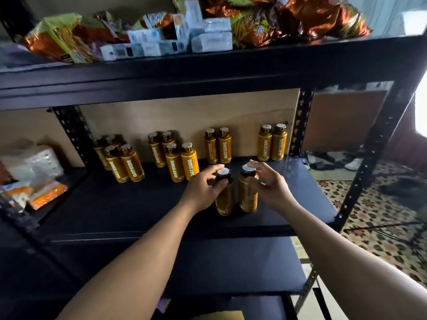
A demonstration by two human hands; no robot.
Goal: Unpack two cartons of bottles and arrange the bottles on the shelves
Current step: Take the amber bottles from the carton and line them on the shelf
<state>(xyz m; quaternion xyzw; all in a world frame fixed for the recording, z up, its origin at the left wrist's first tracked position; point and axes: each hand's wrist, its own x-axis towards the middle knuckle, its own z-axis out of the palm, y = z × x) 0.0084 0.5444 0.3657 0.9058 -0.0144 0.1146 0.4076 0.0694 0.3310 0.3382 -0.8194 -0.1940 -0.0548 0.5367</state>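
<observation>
step: placing pair on shelf (138,204) | left hand (203,188) grips left bottle (224,199) | right hand (271,188) grips right bottle (246,197) | next: likely slide both toward row (217,146) beyond fingertips, release

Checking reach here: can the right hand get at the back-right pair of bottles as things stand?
Probably yes, once it lets go: the right hand holds a front bottle, and only bare shelf lies between it and the pair behind.

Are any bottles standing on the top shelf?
No, the top shelf holds snack packets and small boxes; the bottles stand on the shelf below.
</observation>
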